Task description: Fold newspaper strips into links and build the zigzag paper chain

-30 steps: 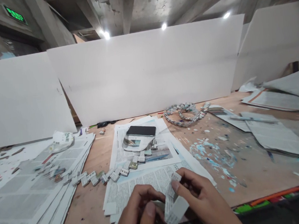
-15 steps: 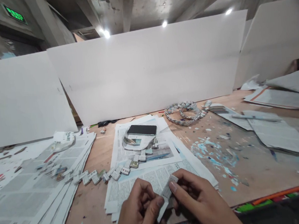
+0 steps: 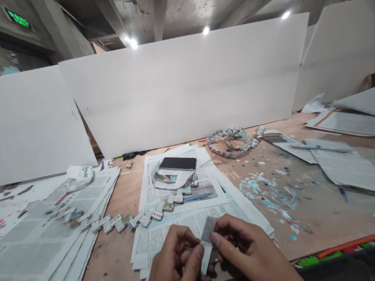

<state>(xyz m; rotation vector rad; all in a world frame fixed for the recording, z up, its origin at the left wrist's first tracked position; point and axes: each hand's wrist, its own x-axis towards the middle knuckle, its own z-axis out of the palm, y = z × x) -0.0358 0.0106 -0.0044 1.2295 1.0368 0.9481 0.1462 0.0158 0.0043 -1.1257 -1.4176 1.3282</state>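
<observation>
Between my two hands is a small folded strip of printed newspaper (image 3: 208, 229), its lower end paler and pointing down. My left hand (image 3: 179, 258) pinches its left edge between thumb and fingers. From the other side my right hand (image 3: 244, 248) grips it, thumb lying along the edge. Just beyond them lie printed sheets (image 3: 184, 221) on the table. A zigzag chain of folded paper links (image 3: 144, 217) runs leftward over these sheets onto another newspaper stack. A black-screened phone (image 3: 178, 163) rests on a curled piece of paper (image 3: 167, 179).
Coiled paper chain (image 3: 231, 142) lies at the back near a white panel (image 3: 186, 88). Newspaper stacks (image 3: 46, 247) cover the left side. More papers (image 3: 355, 166) lie at right, with blue paint flakes (image 3: 269, 190) before them. A crumpled white bag (image 3: 80, 176) sits back left.
The folded strip has turned more upright between my hands, and its top has shifted slightly left. My right fingers have moved a little lower along it. Everything on the table stays put.
</observation>
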